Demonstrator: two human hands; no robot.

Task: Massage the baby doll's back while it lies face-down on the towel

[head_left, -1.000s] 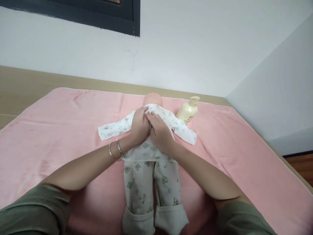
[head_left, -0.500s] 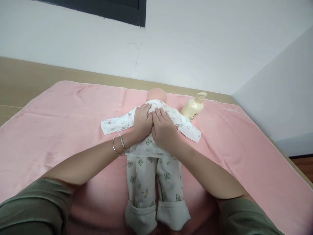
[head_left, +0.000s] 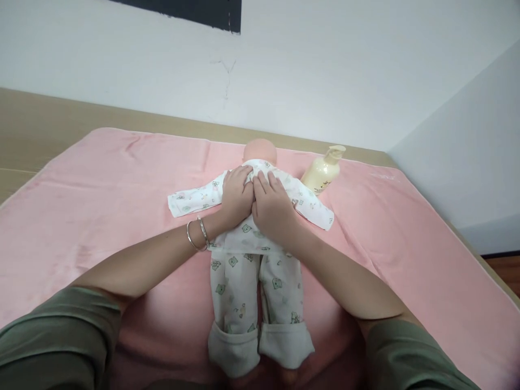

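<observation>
A baby doll [head_left: 245, 238] in a white print top and matching trousers lies stretched out on a pink mat [head_left: 134, 162], its bald head away from me. Its face is not visible. My left hand [head_left: 238, 195] rests flat on the left side of the doll's upper body, with two silver bangles round the wrist. Beside it, my right hand [head_left: 272, 208] lies on the right side, fingers stretched toward the head. Both hands touch each other at the thumbs, and neither grips anything. The doll's sleeves spread out to either side; its trouser cuffs are turned up.
A pale yellow pump bottle [head_left: 323, 172] leans at a tilt near the doll's right-hand sleeve. Behind the mat runs a wooden surface edge [head_left: 170, 120] along a white wall [head_left: 317, 70]. A dark panel [head_left: 203, 12] shows on the wall above.
The view has dipped slightly, so the doll, mat and bottle appear a little higher. Both hands stay on the doll's upper body with hardly any visible shift.
</observation>
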